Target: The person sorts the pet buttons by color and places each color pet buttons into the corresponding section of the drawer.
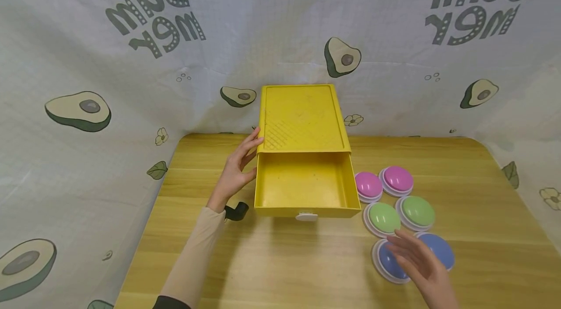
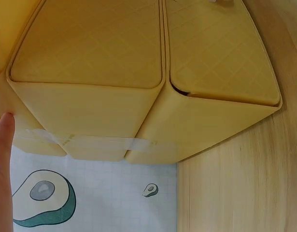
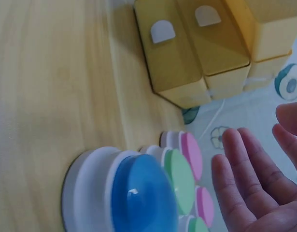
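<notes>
A yellow three-tier drawer unit (image 1: 302, 114) stands at the back of the table, its top drawer (image 1: 307, 185) pulled out with nothing inside. A white pull tab (image 1: 307, 217) sits on that drawer's front. My left hand (image 1: 232, 175) rests at the unit's left side, fingertips by the top edge and thumb against the drawer's side. Over the blue dome-topped buttons (image 1: 394, 263) hovers my right hand (image 1: 422, 260), fingers extended and holding nothing. In the right wrist view, this hand (image 3: 259, 188) is palm-up beside a blue button (image 3: 143, 195).
Behind the blue buttons stand two green buttons (image 1: 383, 218) and two pink ones (image 1: 398, 180), all on white bases, right of the drawer unit. A black curved object (image 1: 237, 211) lies by my left wrist. An avocado-print sheet (image 1: 280, 22) hangs behind the wooden table (image 1: 298, 270).
</notes>
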{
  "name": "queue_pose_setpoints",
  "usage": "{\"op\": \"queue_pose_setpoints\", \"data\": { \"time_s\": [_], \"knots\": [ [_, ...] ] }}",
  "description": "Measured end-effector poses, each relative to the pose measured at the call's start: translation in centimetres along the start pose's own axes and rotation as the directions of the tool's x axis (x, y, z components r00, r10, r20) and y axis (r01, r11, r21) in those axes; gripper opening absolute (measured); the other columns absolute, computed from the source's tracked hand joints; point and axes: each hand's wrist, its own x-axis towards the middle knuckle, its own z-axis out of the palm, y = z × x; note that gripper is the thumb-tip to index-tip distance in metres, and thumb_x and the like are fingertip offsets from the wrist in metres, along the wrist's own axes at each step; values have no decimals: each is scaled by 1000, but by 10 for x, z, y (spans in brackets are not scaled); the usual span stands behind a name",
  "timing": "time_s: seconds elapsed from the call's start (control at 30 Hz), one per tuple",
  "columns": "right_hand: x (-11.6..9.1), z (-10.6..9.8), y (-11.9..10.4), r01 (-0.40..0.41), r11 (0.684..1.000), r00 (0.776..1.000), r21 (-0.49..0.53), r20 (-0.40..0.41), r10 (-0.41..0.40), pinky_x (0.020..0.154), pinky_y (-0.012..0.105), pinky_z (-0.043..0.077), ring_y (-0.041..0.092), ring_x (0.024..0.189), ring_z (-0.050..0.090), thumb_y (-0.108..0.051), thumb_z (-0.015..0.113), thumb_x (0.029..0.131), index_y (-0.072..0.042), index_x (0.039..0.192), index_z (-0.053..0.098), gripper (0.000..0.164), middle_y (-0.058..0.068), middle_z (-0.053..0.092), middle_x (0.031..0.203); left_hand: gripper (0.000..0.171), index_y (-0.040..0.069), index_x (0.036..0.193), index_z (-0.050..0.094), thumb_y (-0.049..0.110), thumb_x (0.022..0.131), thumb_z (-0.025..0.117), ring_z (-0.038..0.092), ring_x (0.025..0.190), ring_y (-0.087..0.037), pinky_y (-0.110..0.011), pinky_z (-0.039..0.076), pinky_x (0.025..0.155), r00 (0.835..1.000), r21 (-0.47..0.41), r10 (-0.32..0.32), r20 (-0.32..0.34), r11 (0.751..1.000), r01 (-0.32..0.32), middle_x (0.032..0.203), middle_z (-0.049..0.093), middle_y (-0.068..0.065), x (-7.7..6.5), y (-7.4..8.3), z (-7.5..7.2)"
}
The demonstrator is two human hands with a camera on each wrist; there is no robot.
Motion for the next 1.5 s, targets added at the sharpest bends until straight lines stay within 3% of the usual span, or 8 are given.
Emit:
{"op": "queue_pose_setpoints", "data": {
  "time_s": [0.13, 0.3, 0.43, 0.57, 0.8, 1.0, 1.27, 1.5],
  "knots": [
    [-4, -1, 9, 65, 995, 997, 73, -44, -62, 94, 18, 42, 12, 116, 56, 35, 40, 79, 19, 135, 35, 59, 8, 57, 131, 67, -11, 136, 40, -33, 73, 49, 22, 141, -28, -50, 33, 105, 1000, -10, -4, 3, 1000, 4, 155, 19, -20, 0, -1, 0],
    [-10, 0, 11, -29, 996, 990, -82, -143, 17, 98, 13, 36, 6, 121, 49, 32, 51, 77, 17, 134, 38, 61, 0, 55, 133, 67, -10, 136, 39, -32, 74, 49, 21, 142, -28, -51, 32, 105, 1000, -20, -7, 9, 1000, 7, 155, 18, -20, 0, 0, 0],
    [-15, 1, 11, -150, 946, 974, -286, -208, 91, 100, 10, 28, -2, 126, 39, 25, 62, 75, 9, 138, 40, 68, -11, 50, 136, 66, -11, 136, 38, -31, 74, 49, 21, 142, -29, -51, 32, 105, 1000, -26, -12, 12, 1000, 12, 156, 17, -19, -1, 0, 0],
    [-19, 0, 18, -222, 892, 963, -393, -230, 138, 100, 7, 22, -6, 130, 29, 20, 67, 74, 1, 144, 37, 78, -20, 41, 140, 65, -11, 137, 37, -31, 75, 49, 21, 141, -29, -51, 32, 105, 1000, -30, -17, 14, 999, 17, 156, 18, -18, -1, 1, 0],
    [-28, -3, 36, -268, 866, 949, -421, -270, 162, 96, 2, 19, -13, 125, 26, 14, 72, 72, -5, 147, 33, 86, -25, 36, 138, 64, -11, 137, 36, -29, 77, 50, 21, 142, -28, -49, 32, 106, 999, -41, -32, 26, 999, 33, 157, 17, -15, -1, 1, 0],
    [-36, -2, 48, -283, 857, 942, -431, -291, 165, 96, 1, 18, -14, 124, 25, 12, 74, 70, -14, 149, 32, 93, -19, 37, 139, 66, -12, 137, 36, -31, 75, 48, 22, 142, -26, -48, 32, 106, 999, -43, -40, 25, 998, 41, 157, 17, -15, 0, 1, 0],
    [-39, 0, 55, -303, 812, 936, -499, -316, 155, 91, 0, 16, -17, 117, 23, 6, 80, 66, -11, 149, 31, 98, -37, 28, 131, 67, -10, 138, 36, -31, 75, 48, 21, 142, -28, -53, 31, 105, 999, -40, -34, 26, 999, 35, 157, 16, -17, 0, 2, 0],
    [-40, 1, 58, -311, 790, 935, -528, -318, 155, 92, 1, 15, -18, 114, 23, 4, 80, 66, -13, 150, 31, 99, -31, 29, 135, 65, -11, 137, 36, -30, 76, 48, 22, 141, -29, -54, 31, 105, 999, -36, -35, 25, 999, 36, 156, 16, -18, 0, 3, 0]
  ]
}}
